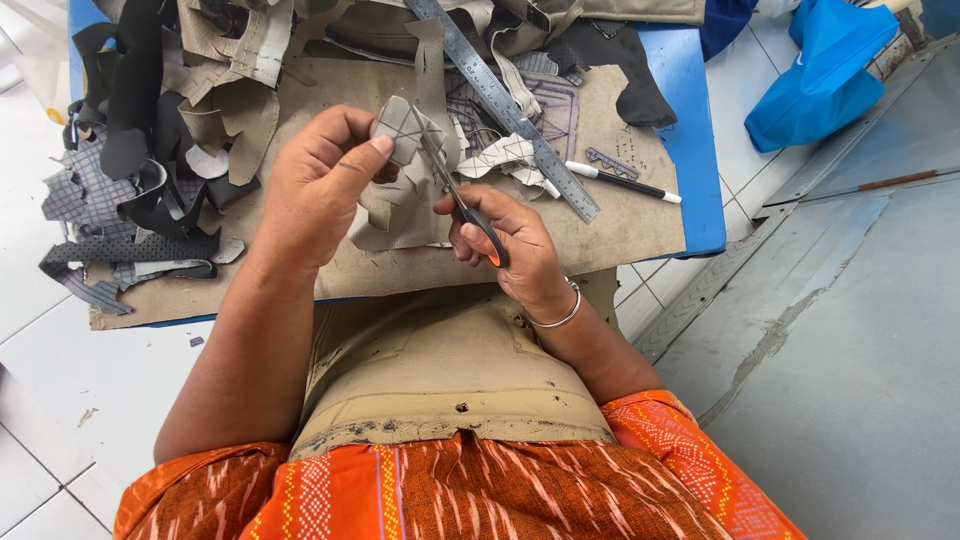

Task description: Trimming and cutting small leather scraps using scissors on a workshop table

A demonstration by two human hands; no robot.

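Looking down from head height, a person's two hands meet over a tan sheet [620, 235] spread on a blue surface [690, 120]. The left hand [315, 185] is clenched around a small grey patch [400, 128] marked with crossing lines, pinching it between thumb and fingers and holding it up just above the sheet. The right hand [505, 250] grips black-handled scissors [465, 200], fingers through the loops, with the blades pointing up toward the patch and meeting its lower edge. A silver bangle [560, 318] circles the right wrist. Between the two hands hangs a ragged tan offcut [395, 215]. Just beyond the right hand lies a metal ruler [520, 120], set slantwise, with a white pen [620, 181] beside its near end. Past the left hand, a heap of black, grey and tan scraps [140, 170] covers that side of the surface. Beyond the right hand, off the surface, sits a blue bag [820, 70] on the floor.
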